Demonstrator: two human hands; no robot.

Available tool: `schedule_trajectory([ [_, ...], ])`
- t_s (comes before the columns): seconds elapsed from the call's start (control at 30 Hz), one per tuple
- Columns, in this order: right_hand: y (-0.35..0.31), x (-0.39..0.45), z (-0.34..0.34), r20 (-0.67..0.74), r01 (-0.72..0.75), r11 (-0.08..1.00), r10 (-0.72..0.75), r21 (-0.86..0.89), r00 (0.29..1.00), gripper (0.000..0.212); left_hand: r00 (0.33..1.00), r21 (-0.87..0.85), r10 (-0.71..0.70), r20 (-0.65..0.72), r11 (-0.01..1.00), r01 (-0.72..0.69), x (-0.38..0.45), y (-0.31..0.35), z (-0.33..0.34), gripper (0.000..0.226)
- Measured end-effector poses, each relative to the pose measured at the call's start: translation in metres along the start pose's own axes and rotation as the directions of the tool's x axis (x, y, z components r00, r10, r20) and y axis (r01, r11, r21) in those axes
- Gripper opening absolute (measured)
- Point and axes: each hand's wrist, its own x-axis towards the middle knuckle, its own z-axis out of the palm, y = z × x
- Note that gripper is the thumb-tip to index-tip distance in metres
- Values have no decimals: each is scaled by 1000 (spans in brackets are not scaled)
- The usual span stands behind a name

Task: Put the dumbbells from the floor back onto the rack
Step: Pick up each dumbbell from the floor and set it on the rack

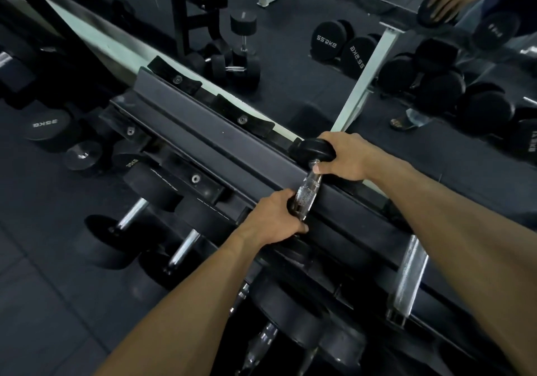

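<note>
A small dumbbell with black round heads and a knurled chrome handle lies across the top tier of the black rack. My right hand grips its far head, thumb against the handle's upper end. My left hand curls round the near head, which it mostly hides. Below, on the lower tier, several bigger dumbbells sit side by side. Another chrome handle rests on the top tier to the right, under my right forearm.
A mirror behind the rack reflects floor dumbbells, a white frame and a person's sandalled foot. Heavy dumbbells marked 32KG and 35KG stand on the dark rubber floor at left.
</note>
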Motion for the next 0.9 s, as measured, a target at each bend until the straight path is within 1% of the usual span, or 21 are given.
schedule_trajectory([
  [0.1, -9, -3, -1, -14, 2, 996, -3, -91, 1000, 59, 995, 23, 42, -93, 999, -41, -8, -3, -3, 36],
  [0.2, -26, -6, 0, -50, 45, 975, -57, -218, 997, 75, 985, 76, 82, -153, 995, -71, -23, -11, -11, 39],
  [0.33, -69, -17, 13, -50, 141, 943, -163, -303, 985, 77, 976, 92, 42, -214, 996, -23, -56, -38, -23, 52],
  [0.47, -126, -32, 44, -16, 245, 907, -267, -343, 964, 75, 951, 154, 37, -306, 988, 11, -101, -84, -37, 53],
  [0.57, -173, -51, 82, 34, 308, 895, -314, -324, 949, 74, 934, 160, -5, -357, 985, 67, -146, -129, -43, 55],
  [0.67, -219, -76, 135, 78, 371, 880, -364, -296, 928, 73, 910, 109, -77, -407, 985, 132, -196, -185, -38, 53],
  [0.8, -270, -110, 224, 158, 451, 853, -422, -262, 892, 73, 892, 69, -159, -423, 976, 207, -260, -270, -11, 54],
  [0.9, -297, -132, 298, 247, 497, 839, -444, -222, 861, 74, 867, 4, -255, -428, 959, 284, -304, -333, 20, 54],
])
